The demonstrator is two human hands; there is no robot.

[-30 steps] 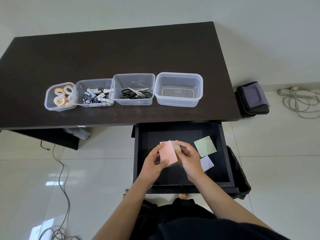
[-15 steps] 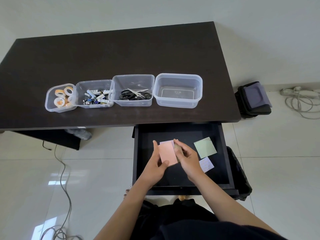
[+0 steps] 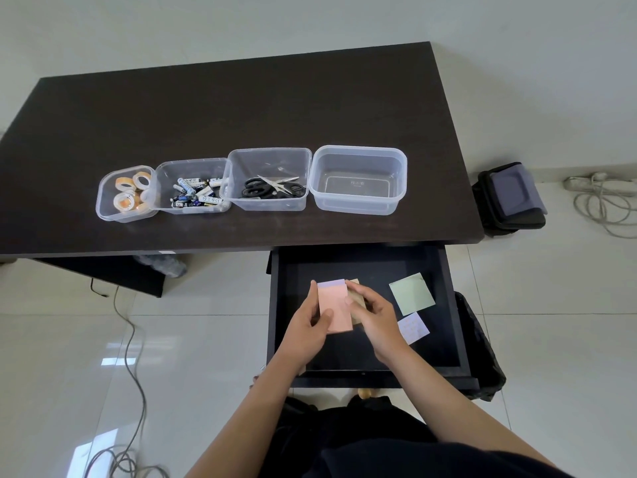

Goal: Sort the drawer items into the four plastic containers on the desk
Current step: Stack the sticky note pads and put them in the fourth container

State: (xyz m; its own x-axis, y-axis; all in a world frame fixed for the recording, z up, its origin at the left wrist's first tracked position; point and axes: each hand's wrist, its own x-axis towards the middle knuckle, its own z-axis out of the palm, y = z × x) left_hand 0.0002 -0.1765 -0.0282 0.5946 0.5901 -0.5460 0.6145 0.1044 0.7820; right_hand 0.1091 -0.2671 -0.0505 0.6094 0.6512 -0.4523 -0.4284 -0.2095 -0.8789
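Over the open black drawer (image 3: 455,305), my left hand (image 3: 306,322) and my right hand (image 3: 374,313) together hold a small stack of sticky-note pads (image 3: 336,303): pink on top, a purple edge behind, a tan pad under my right fingers. A green note pad (image 3: 412,293) and a small purple patterned pad (image 3: 413,328) lie in the drawer to the right. Four clear containers stand in a row on the dark desk (image 3: 241,108): tape rolls (image 3: 125,194), batteries (image 3: 193,188), scissors (image 3: 270,181), and an empty one (image 3: 358,179).
A black bag (image 3: 512,198) sits on the floor right of the desk, with a coiled white power strip cable (image 3: 603,201) beyond it. A grey cable (image 3: 134,357) trails over the tiled floor at left. Another dark bag (image 3: 482,357) rests beside the drawer.
Both hands shifted the pads slightly; the stack now sits more upright, with the purple edge showing at the top. The camera view moved a little.
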